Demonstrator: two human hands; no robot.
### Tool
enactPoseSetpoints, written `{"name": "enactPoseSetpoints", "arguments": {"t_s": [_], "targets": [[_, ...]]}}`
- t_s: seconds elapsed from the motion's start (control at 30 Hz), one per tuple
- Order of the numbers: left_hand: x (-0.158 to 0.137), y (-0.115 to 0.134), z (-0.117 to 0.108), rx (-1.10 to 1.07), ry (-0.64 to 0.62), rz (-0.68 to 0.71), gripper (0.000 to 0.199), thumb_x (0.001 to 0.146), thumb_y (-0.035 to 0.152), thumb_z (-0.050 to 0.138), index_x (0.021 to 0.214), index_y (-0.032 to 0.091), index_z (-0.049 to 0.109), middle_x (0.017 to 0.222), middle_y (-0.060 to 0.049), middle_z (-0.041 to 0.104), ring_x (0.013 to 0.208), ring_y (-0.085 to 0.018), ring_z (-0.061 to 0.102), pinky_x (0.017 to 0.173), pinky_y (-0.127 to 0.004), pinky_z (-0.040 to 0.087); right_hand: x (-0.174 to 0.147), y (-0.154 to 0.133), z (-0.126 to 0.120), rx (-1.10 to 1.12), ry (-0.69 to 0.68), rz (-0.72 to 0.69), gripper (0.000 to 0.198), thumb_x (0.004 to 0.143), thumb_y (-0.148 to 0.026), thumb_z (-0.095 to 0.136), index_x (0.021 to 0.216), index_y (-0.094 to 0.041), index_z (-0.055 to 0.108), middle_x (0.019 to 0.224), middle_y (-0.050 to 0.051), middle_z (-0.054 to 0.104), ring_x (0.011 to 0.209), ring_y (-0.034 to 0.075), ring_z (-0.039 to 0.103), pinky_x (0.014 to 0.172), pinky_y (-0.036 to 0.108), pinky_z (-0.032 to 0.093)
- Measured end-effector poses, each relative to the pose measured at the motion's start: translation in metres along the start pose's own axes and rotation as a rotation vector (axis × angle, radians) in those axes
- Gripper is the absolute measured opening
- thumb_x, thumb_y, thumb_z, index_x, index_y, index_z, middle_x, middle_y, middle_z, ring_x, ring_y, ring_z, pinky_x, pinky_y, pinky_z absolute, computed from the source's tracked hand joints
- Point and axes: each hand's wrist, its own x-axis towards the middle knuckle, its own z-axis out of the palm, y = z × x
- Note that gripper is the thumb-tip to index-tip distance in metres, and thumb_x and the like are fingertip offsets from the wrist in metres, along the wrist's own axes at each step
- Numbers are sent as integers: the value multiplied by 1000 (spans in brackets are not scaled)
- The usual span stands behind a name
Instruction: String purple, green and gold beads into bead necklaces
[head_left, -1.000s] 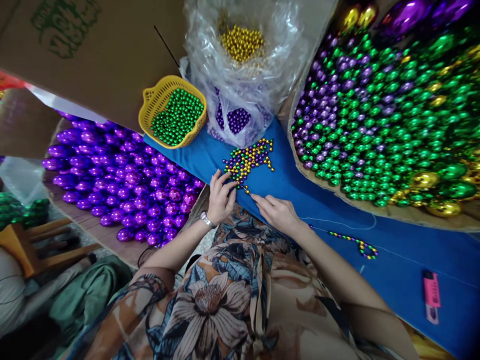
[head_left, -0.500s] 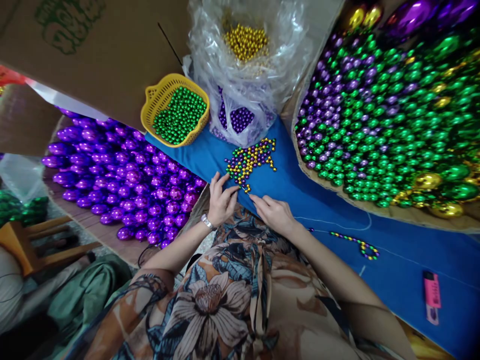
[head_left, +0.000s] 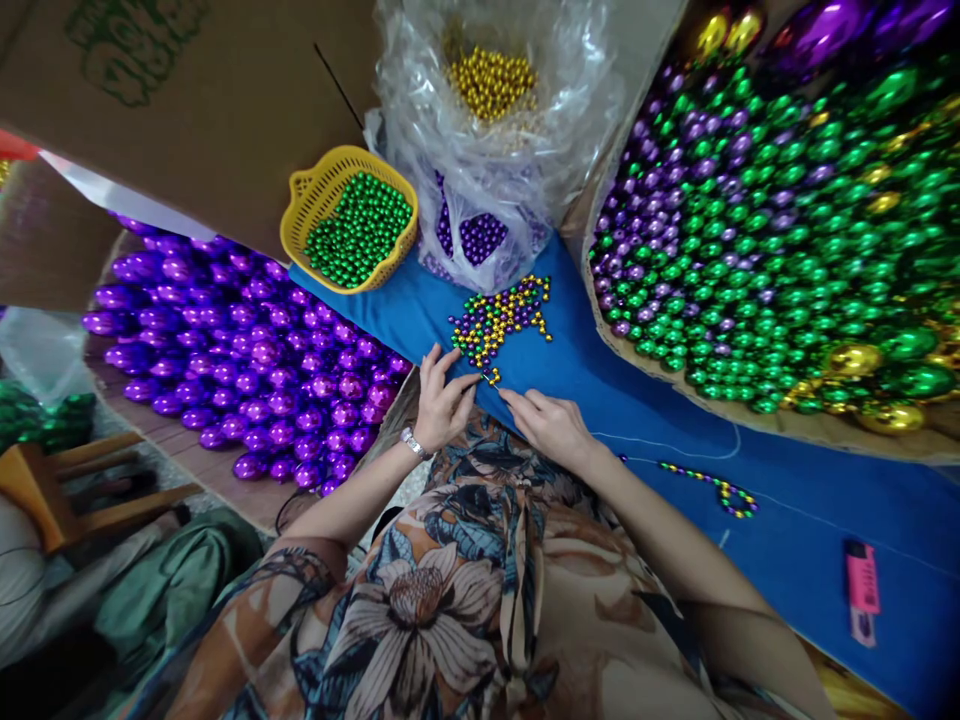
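My left hand (head_left: 444,402), with a silver watch (head_left: 413,442) on the wrist, is open. Its fingers are apart, the tips at the near edge of a small pile of green, gold and purple beads (head_left: 499,318) on blue cloth. My right hand (head_left: 553,425) is closed in a pinch on a thin needle (head_left: 490,377), which points toward the left fingertips. A few beads lie around the needle; whether any are on it is too small to tell. Right of that hand, a white thread (head_left: 660,440) and a partly looped string of beads (head_left: 709,483) lie on the cloth.
A yellow basket (head_left: 298,225) holds green beads. Behind the pile, clear plastic bags (head_left: 577,110) hold gold and purple beads. Boxes of purple beads (head_left: 262,360) and mixed beads (head_left: 750,250) flank the blue cloth (head_left: 637,390). A pink-labelled object (head_left: 862,590) lies at right.
Almost nothing differs. My left thumb and fingertips have shifted very slightly right, toward the needle; the right hand stays in place.
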Motion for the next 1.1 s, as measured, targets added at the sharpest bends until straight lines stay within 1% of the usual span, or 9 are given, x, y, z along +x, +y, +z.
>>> {"name": "enactPoseSetpoints", "arguments": {"t_s": [0.17, 0.3, 0.4, 0.53, 0.67, 0.87, 1.1], "targets": [[0, 0, 0, 0, -24, -17, 20, 91, 27, 55, 106, 24, 67, 139, -10, 49, 143, -32, 28, 111, -61, 31, -1, 2, 5, -23, -20, -31, 37, 99, -29, 39, 130, -27, 60, 88, 4, 67, 66, 8, 58, 58, 21, 34], [0, 3, 0, -10, -32, 25, 18, 90, 27, 56, 103, 25, 69, 141, -9, 47, 145, -32, 25, 112, -63, 28, 2, 1, 13, -75, -7, -38, 42, 97, -23, 42, 137, -26, 53, 86, 4, 65, 66, 9, 57, 58, 21, 34], [1, 7, 0, -18, -19, 47, 19, 91, 27, 56, 105, 24, 68, 140, -10, 48, 145, -32, 27, 113, -63, 28, 0, 2, 14, -91, 38, -53, 45, 97, -22, 42, 141, -26, 50, 83, 3, 64, 65, 9, 57, 58, 21, 35], [5, 10, 0, -12, 8, 16, 20, 92, 29, 53, 104, 21, 66, 135, -12, 53, 142, -31, 32, 112, -62, 31, -12, 6, 5, -74, 87, -46, 41, 99, -26, 40, 137, -27, 55, 80, 2, 64, 66, 8, 58, 60, 20, 38], [7, 13, 2, 13, -23, 20, 19, 92, 30, 53, 103, 21, 67, 136, -12, 53, 144, -32, 28, 112, -62, 32, -21, 7, -1, -49, 88, -9, 39, 98, -26, 40, 132, -25, 60, 80, 2, 65, 66, 7, 59, 61, 19, 39], [5, 14, 8, 10, -51, 33, 21, 92, 29, 54, 107, 23, 67, 140, -11, 50, 147, -33, 21, 112, -64, 29, -21, 5, 0, -48, 64, 20, 38, 98, -27, 40, 130, -25, 61, 81, 2, 66, 66, 8, 59, 60, 19, 38], [5, 14, 8, 7, -30, 52, 20, 91, 26, 54, 107, 23, 67, 139, -11, 50, 147, -32, 22, 113, -63, 28, -21, 5, -2, -50, 80, 22, 38, 99, -28, 39, 130, -26, 62, 80, 2, 66, 66, 8, 60, 59, 21, 37]]}}
